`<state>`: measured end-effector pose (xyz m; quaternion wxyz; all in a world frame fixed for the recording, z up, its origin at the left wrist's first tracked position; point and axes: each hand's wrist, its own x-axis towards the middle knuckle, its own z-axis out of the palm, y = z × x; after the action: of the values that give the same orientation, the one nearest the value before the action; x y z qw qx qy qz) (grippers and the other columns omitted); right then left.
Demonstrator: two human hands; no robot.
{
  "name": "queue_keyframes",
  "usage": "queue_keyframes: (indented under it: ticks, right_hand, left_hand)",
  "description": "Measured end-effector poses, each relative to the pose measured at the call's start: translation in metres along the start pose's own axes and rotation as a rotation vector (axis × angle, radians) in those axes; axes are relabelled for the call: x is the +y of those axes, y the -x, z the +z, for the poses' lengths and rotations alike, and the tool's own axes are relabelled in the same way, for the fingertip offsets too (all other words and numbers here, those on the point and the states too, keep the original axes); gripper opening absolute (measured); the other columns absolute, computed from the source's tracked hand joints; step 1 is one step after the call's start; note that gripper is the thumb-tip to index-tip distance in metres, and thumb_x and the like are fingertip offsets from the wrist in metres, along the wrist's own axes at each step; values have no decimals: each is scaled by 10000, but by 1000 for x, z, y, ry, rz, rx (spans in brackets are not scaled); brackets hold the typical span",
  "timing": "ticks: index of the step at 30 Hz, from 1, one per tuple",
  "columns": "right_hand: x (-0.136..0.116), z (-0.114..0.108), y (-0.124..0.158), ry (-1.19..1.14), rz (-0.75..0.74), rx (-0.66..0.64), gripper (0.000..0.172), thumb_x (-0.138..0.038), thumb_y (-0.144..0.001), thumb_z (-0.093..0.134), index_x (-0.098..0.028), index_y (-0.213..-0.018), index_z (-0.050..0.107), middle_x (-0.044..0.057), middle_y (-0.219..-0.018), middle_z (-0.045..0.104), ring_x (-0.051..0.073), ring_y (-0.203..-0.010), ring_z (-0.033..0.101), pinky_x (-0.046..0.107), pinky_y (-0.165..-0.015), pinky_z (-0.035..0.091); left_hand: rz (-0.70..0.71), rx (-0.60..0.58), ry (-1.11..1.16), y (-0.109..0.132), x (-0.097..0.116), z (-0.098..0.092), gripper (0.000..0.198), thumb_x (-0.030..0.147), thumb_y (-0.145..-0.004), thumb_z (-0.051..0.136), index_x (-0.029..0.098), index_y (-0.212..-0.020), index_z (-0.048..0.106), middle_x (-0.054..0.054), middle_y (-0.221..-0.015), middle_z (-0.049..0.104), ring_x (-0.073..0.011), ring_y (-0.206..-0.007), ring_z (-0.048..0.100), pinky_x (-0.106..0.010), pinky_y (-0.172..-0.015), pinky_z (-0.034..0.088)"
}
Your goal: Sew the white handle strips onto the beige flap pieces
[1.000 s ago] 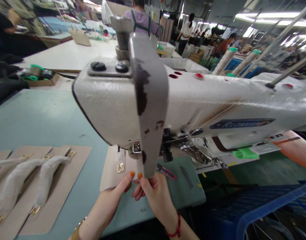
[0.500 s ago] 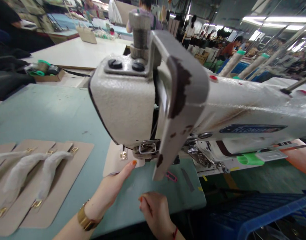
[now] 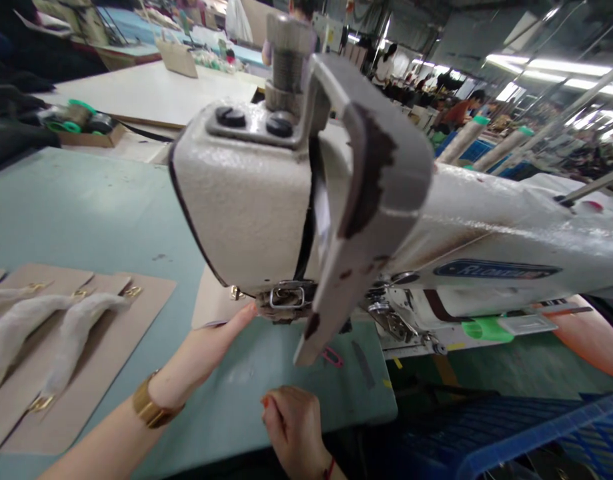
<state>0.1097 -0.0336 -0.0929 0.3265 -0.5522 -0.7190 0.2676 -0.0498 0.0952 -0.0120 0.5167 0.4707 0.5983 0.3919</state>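
Note:
A beige leather-like panel (image 3: 209, 298) with a small gold-coloured metal fitting (image 3: 236, 292) lies partly under the head of the sewing machine (image 3: 246, 213). My left hand (image 3: 219, 347) grips its near edge, thumb stretched along it towards the needle area; the other fingers are mostly hidden. Closed into a fist, my right hand (image 3: 296, 427) is near the front edge of the teal table (image 3: 111, 207), apart from the panel. Whatever the fist may hold is out of sight. The needle itself is hidden behind the machine's head and metal guard.
Several beige panels (image 3: 111, 347) with wrapped straps and gold fittings overlap at left. A pink-framed small tool (image 3: 332, 357) lies right of the needle area. A blue plastic crate (image 3: 526, 427) stands low at right. Thread spools (image 3: 79, 119) sit in a box behind; people work farther back.
My left hand and the panel have slid farther in beneath the machine head, so the fitting is now partly covered. My right hand stays a fist. The whole view has shifted slightly.

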Motion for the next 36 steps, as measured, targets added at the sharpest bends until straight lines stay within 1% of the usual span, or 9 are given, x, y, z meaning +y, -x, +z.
queue_keyframes:
  ticks: [3, 8, 12, 20, 25, 28, 31, 34, 36]
  right_hand:
    - [0, -1, 0, -21, -3, -3, 296, -195, -924, 335, -177, -710, 539, -5, -612, 587, 104, -572, 545, 218, -607, 330]
    - [1, -2, 0, -13, -2, -18, 296, -193, -931, 335, -176, -704, 524, 0, -609, 584, 105, -573, 547, 217, -603, 322]
    - [2, -1, 1, -7, -15, -10, 291, -183, -927, 334, -179, -738, 554, 5, -626, 606, 110, -585, 562, 214, -610, 328]
    - [7, 1, 2, -22, -35, 3, 295, -173, -939, 345, -173, -712, 535, 10, -622, 590, 108, -587, 543, 219, -608, 310]
    - [10, 6, 5, -23, -24, 38, 287, -221, -906, 417, -162, -642, 513, 22, -585, 570, 104, -527, 485, 225, -534, 266]
    - [6, 0, 0, -159, 105, 77, 378, -289, -942, 416, -157, -607, 532, 26, -545, 565, 107, -498, 491, 211, -500, 289]
    - [-7, -15, -14, -397, 352, 142, 431, -384, -997, 383, -142, -740, 630, 52, -633, 645, 122, -535, 579, 190, -513, 387]
    - [-28, -35, -38, -538, 463, 220, 440, -469, -993, 403, -135, -893, 672, 83, -794, 697, 148, -653, 652, 200, -574, 461]
    - [-43, -44, -58, -532, 455, 234, 473, -497, -982, 415, -135, -802, 660, 71, -761, 671, 150, -672, 636, 201, -578, 454]
  left_hand:
    - [34, -21, 1, -2, 0, 2, 378, 511, -783, 662, 181, -957, 722, -74, -1062, 754, -282, -1307, 511, -436, -1172, 308]
    - [172, 5, 60, -2, 1, 9, 496, 475, -820, 626, 201, -1233, 623, -62, -1342, 620, -243, -1393, 404, -427, -1193, 260]
    - [201, 82, 61, 4, 1, 16, 524, 438, -842, 607, 207, -1311, 575, -58, -1378, 590, -248, -1374, 433, -440, -1195, 258]
    - [156, 405, 87, 36, -8, 62, 467, 425, -875, 573, 236, -1302, 579, -40, -1362, 602, -232, -1336, 486, -372, -1205, 264]
    - [96, 520, 140, 44, -12, 91, 446, 441, -889, 560, 230, -1282, 573, -60, -1445, 518, -217, -1409, 378, -384, -1232, 136]
    - [1, 505, 286, 56, -32, 97, 444, 471, -840, 619, 196, -1189, 611, -114, -1356, 584, -271, -1326, 480, -433, -1178, 291]
    - [-25, 357, 338, 82, -71, 80, 475, 517, -827, 614, 169, -1151, 600, -135, -1156, 663, -283, -1037, 645, -415, -916, 539]
    - [129, 395, 180, 99, -108, 29, 501, 475, -926, 460, 209, -1351, 466, -129, -1293, 558, -276, -1108, 587, -393, -876, 537]
    - [291, 409, -100, 88, -117, -14, 490, 414, -945, 434, 230, -1399, 427, -121, -1381, 475, -297, -1217, 509, -449, -998, 462]
